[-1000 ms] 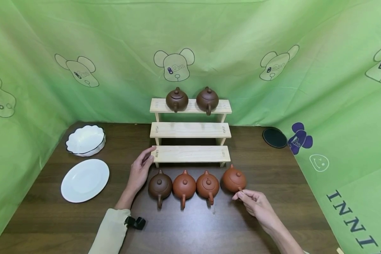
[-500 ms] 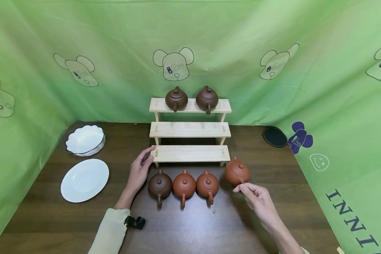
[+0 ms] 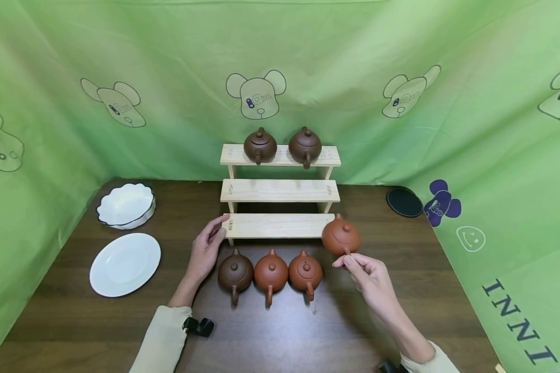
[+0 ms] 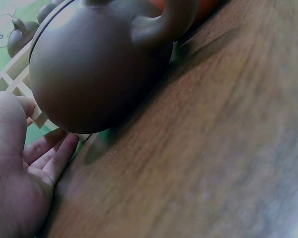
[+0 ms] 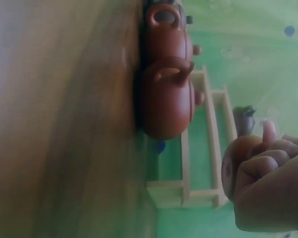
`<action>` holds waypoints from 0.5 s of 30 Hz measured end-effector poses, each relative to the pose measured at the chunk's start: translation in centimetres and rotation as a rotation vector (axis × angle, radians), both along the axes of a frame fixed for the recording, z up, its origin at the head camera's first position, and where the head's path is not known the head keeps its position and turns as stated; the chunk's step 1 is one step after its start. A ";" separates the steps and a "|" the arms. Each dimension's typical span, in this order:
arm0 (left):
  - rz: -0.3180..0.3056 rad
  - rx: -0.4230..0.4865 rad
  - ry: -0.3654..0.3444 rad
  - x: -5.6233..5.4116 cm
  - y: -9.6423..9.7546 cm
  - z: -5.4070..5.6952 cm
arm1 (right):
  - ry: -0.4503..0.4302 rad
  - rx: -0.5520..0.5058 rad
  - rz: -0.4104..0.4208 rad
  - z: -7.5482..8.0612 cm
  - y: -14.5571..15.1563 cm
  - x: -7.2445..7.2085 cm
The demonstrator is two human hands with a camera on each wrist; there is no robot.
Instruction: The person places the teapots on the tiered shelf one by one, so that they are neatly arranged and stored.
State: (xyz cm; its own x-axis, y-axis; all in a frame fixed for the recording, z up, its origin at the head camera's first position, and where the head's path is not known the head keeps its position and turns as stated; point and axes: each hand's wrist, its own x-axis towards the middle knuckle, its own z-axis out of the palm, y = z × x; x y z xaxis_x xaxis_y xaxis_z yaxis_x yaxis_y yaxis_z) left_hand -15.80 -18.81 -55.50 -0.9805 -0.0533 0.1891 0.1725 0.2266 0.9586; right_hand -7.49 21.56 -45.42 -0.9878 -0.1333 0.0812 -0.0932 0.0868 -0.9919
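Note:
My right hand (image 3: 371, 282) pinches the handle of an orange-brown clay teapot (image 3: 340, 237), spout pointing away. The teapot is lifted and overlaps the right end of the bottom shelf in the head view. In the right wrist view this teapot (image 5: 233, 161) is partly hidden behind the curled fingers. My left hand (image 3: 204, 251) touches the left end of the wooden three-step rack (image 3: 280, 226), its fingers fairly straight. In front of the rack stand a dark brown teapot (image 3: 235, 273) and two orange-brown teapots, one middle (image 3: 271, 274) and one right (image 3: 305, 274), handles toward me.
Two dark brown teapots, left (image 3: 260, 147) and right (image 3: 305, 146), stand on the top shelf. At the left lie a scalloped white bowl (image 3: 126, 204) and a white plate (image 3: 124, 265). A black oval mat (image 3: 404, 202) lies back right, near the green curtain (image 3: 485, 140).
My right hand has raised the orange-brown teapot and carried it forward, first slightly right and then left, to the right end of the bottom shelf. The left hand stays at the rack.

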 end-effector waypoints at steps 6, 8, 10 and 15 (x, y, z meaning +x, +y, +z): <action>-0.016 0.041 0.013 -1.0 -0.7 -1.9 | 0.022 -0.014 -0.001 0.5 -1.2 -1.1; -0.012 0.042 0.027 -1.0 -0.6 -2.0 | 0.027 -0.024 -0.001 0.6 -1.5 -1.4; -0.023 0.060 0.049 -0.8 -0.5 -1.8 | 0.042 -0.018 0.002 0.8 -1.9 -1.7; -0.009 0.027 0.059 -0.2 -0.1 -0.7 | 0.101 0.025 0.015 1.3 -2.9 -2.5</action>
State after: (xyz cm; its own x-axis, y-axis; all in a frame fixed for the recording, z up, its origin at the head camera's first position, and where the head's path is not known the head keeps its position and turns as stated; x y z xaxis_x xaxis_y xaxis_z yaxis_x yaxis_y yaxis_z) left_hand -16.04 -18.93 -56.20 -0.9683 -0.0501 0.2449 0.2306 0.1994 0.9524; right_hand -10.01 18.70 -44.07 -0.9726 -0.1510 0.1766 -0.1940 0.1092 -0.9749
